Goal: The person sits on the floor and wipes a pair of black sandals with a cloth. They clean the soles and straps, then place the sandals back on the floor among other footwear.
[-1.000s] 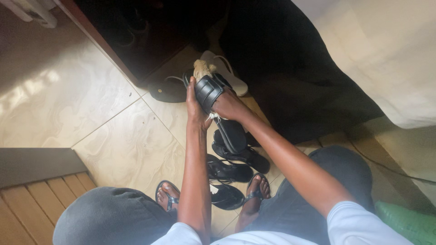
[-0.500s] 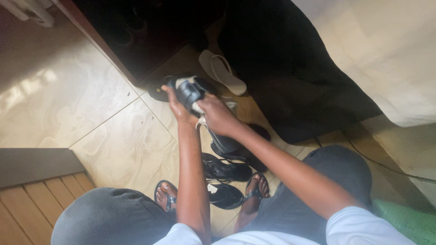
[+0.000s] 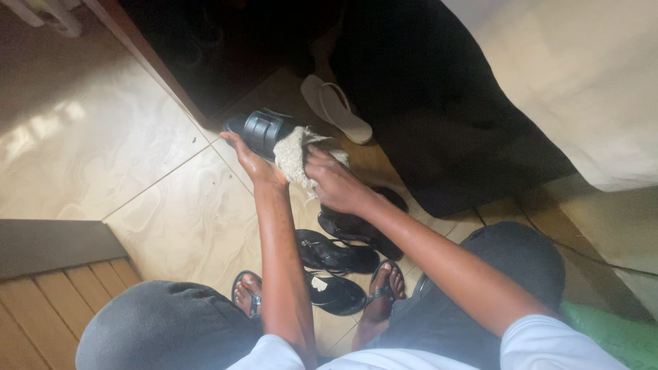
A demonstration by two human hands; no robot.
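Head camera, looking straight down past both knees to a tiled floor [image 3: 123, 171].

Left hand [image 3: 252, 163]: grip closed around a black slide sandal [image 3: 260, 129], fingers under its sole, held up off the floor at arm's length near the edge of a dark cabinet opening [image 3: 205, 55]. Broad ribbed strap faces the camera.

Right hand [image 3: 336, 183]: grip pinched on a pale, frayed cloth [image 3: 296, 154], pressing it against the near end of the sandal. Cloth bunched, partly covering the footbed.

On the floor beyond the hands: a white flip-flop [image 3: 336, 108], sole side up or down cannot be told, lying well apart from the held sandal, beside a dark mat [image 3: 439, 116].

Below the right forearm: a cluster of black thong sandals [image 3: 343, 253] lying flat on the tiles, close together, some overlapping; a small scrap of pale material rests on the nearest one.

Person's own feet [image 3: 384, 288] in strapped sandals, either side of that cluster. Dark trousers over both knees, white sleeves at bottom edge.

Wooden slats [image 3: 48, 301] lower left; pale fabric [image 3: 569, 82] upper right.
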